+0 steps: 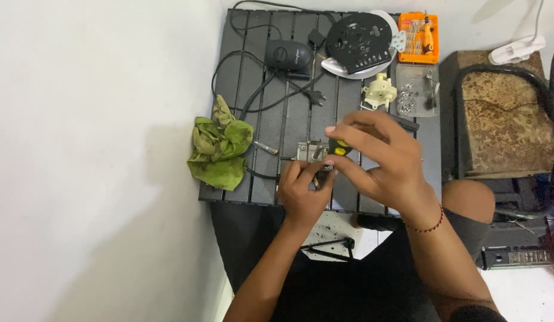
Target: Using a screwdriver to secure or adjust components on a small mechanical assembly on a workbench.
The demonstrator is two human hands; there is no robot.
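Note:
My left hand pinches a small metal part at the near edge of the dark slatted table. My right hand is closed around a yellow-and-black screwdriver handle, held over that metal part. The tool's tip is hidden behind my fingers. The two hands touch each other above the part.
A crumpled green rag lies at the table's left edge. A black adapter with cable, a round black disc on a white plate, a cream plastic gearbox, a clear tray of screws and an orange bit case sit behind. A rusty stool stands to the right.

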